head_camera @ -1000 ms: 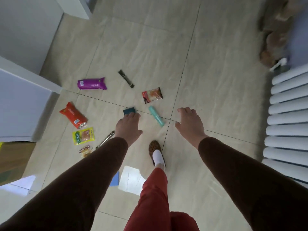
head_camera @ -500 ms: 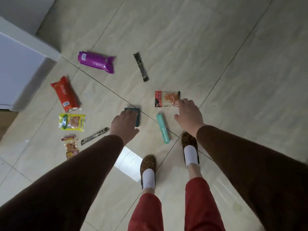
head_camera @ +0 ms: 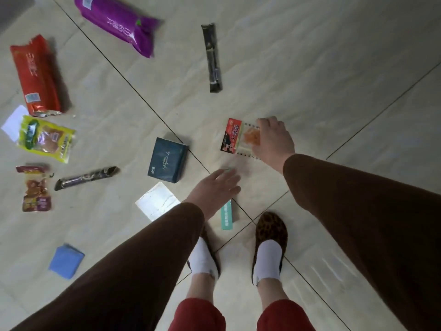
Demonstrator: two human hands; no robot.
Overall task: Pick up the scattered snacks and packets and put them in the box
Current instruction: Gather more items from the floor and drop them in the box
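The left hand (head_camera: 216,187) hides most of the teal stick packet (head_camera: 226,215).

Beige tiled floor (head_camera: 310,68) with dark grout lines crossing diagonally. Leopard-print slippers (head_camera: 270,231) over white socks (head_camera: 268,261), red trousers (head_camera: 284,316) below. Bright light patches (head_camera: 157,203) reflected on tiles. Grey surface corner (head_camera: 12,10) top left.
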